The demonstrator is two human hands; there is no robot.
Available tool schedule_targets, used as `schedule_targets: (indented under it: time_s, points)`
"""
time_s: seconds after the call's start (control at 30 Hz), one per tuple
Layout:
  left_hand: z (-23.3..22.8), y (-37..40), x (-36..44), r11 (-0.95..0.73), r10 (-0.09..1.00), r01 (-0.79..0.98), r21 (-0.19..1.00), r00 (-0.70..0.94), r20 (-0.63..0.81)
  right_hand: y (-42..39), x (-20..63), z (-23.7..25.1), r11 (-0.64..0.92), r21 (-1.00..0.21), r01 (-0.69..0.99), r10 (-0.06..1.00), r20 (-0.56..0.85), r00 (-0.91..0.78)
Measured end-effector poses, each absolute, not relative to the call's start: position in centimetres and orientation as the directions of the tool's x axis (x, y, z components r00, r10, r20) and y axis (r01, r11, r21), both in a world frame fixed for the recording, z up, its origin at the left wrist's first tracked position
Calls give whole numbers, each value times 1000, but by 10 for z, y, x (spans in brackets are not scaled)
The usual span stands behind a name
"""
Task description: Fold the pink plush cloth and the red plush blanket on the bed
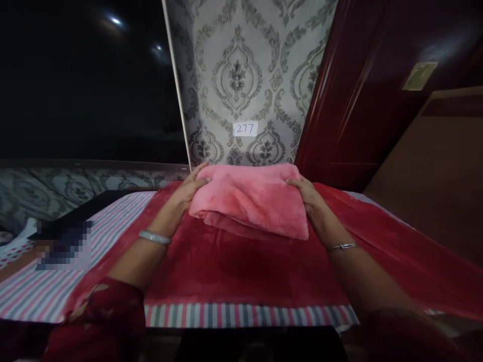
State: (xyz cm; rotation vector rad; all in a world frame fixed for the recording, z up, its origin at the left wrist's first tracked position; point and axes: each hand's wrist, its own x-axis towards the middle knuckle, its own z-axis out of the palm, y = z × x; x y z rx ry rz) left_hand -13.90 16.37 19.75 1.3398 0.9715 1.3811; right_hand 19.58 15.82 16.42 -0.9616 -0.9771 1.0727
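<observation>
Between my two hands is a folded pink plush cloth (252,196), perhaps a towel or small blanket. My left hand (190,190) grips its left edge, thumb on top and the other fingers partly hidden behind it. On the opposite edge my right hand (304,193) is closed the same way, its fingers mostly out of sight underneath. The cloth tilts toward me, and its folded layers show along the lower edge. Below it a red plush blanket (241,271) is spread over a striped sheet (109,236). Whether the cloth touches the blanket, I cannot tell.
A large dark television screen (86,85) stands at the back left. Patterned wallpaper (237,65) bears a paper label (245,128) reading 277. Dark red glossy wood (350,90) rises at the right. A blurred-out patch (64,245) covers something at the left, by a dotted cloth (17,251).
</observation>
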Motion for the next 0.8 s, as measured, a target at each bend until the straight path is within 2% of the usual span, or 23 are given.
schedule_targets:
  time_s: [0.07, 0.13, 0.2, 0.3, 0.37, 0.47, 0.53, 0.6, 0.67, 0.73, 0.8]
  points:
    - [201, 155, -142, -293, 954, -62, 954, 47, 296, 158, 197, 167, 254, -935, -249, 963, 221, 154]
    - [182, 139, -147, -265, 963, 3, 964, 49, 265, 151, 199, 148, 238, -945, -226, 968, 211, 138]
    - [147, 119, -154, -126, 991, 90, 988, 57, 121, 139, 200, 111, 133, -973, -186, 987, 114, 111]
    - [92, 92, -166, 161, 967, 219, 962, 161, -199, 116, 199, 50, -84, -981, -173, 996, -85, -4]
    - [71, 86, -175, 211, 935, 283, 936, 220, -277, 105, 199, 21, -148, -971, -188, 989, -145, -31]
    - [69, 98, -182, 85, 959, 419, 904, 213, -188, 101, 200, 9, -78, -992, -95, 997, -80, 20]
    - [79, 117, -178, -54, 984, 546, 836, 174, -50, 105, 201, 20, 15, -988, 157, 994, 32, 103]
    - [92, 138, -164, -198, 977, 657, 727, 195, 89, 110, 196, 38, 107, -863, 495, 967, 206, 151]
    - [104, 157, -140, -325, 945, 737, 593, 276, 175, 109, 182, 59, 216, -643, 735, 926, 374, 56]
    - [109, 172, -111, -408, 913, 803, 435, 358, 197, 103, 158, 74, 350, -448, 823, 893, 424, -149]
    - [104, 182, -86, -419, 907, 855, 306, 378, 186, 92, 132, 76, 444, -329, 833, 880, 334, -337]
